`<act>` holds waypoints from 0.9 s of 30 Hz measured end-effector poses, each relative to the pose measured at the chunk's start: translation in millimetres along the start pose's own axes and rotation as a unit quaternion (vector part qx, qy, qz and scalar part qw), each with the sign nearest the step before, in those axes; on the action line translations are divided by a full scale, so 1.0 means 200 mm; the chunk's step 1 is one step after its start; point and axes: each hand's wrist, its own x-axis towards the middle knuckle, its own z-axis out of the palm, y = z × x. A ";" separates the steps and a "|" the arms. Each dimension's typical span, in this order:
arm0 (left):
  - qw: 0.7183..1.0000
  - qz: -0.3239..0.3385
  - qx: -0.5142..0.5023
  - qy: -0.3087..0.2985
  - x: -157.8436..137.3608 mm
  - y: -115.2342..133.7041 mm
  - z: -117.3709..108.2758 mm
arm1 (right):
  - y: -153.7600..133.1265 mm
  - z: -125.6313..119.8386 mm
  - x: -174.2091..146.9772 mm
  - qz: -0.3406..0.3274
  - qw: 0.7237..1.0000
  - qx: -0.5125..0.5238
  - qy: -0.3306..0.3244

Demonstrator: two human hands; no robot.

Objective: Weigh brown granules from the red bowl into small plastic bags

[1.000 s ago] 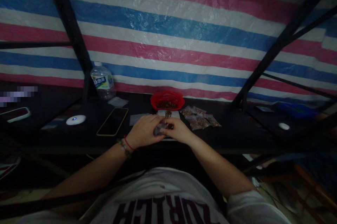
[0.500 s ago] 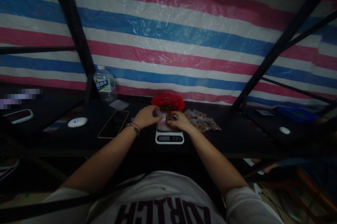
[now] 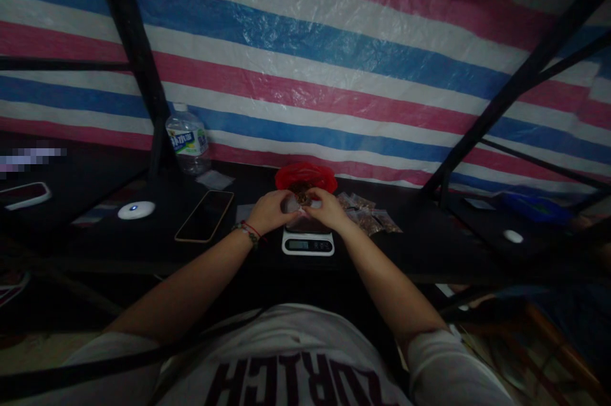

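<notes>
My left hand [image 3: 270, 210] and my right hand [image 3: 327, 209] face each other above a small digital scale [image 3: 308, 244]. Between them is a small clear plastic bag [image 3: 302, 200] with brown bits in it, its two sides pinched by my thumbs and fingers. Whether the bag touches the scale's plate I cannot tell. Just behind my fingers stands an open red plastic bag [image 3: 305, 172] that holds more brown bits. To the right of my right hand lie several small filled clear bags [image 3: 370, 218]. The scale's display is lit but too small to read.
A phone [image 3: 205, 216] lies left of my left hand, with a white oval device [image 3: 136, 210] beyond it. A plastic bottle [image 3: 188, 142] and flat clear bags [image 3: 216, 179] are at the back left. Black metal posts [image 3: 143, 62] rise on both sides before striped sheeting [image 3: 305, 75].
My left hand has closed on the small bag, which my right hand was touching on the scale. Both hands now pinch it, a little nearer the red bag. The view has shifted slightly.
</notes>
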 end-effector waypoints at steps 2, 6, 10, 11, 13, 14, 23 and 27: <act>1.000 -0.001 -0.011 0.008 0.00 -0.01 0.01 | -0.03 -0.02 0.02 -0.047 0.999 -0.019 -0.009; 0.999 -0.017 -0.032 0.023 0.00 -0.01 0.01 | -0.10 -0.07 0.07 -0.105 0.993 -0.033 -0.039; 0.997 -0.034 -0.059 0.028 -0.01 0.00 0.02 | -0.15 -0.13 0.10 -0.119 0.990 -0.040 -0.061; 0.997 -0.036 -0.066 0.032 -0.01 0.00 0.02 | -0.16 -0.13 0.11 -0.126 0.989 -0.043 -0.068; 0.995 -0.036 -0.081 0.036 -0.01 0.00 0.03 | -0.18 -0.15 0.12 -0.143 0.986 -0.045 -0.077; 0.995 -0.035 -0.088 0.037 -0.01 0.00 0.03 | -0.19 -0.15 0.13 -0.150 0.984 -0.045 -0.079; 0.993 -0.027 -0.109 0.021 -0.01 0.00 0.03 | -0.20 -0.16 0.13 -0.139 0.982 -0.048 -0.117; 0.994 -0.020 -0.102 0.013 -0.01 0.00 0.03 | -0.12 -0.13 0.10 -0.092 0.985 -0.041 -0.139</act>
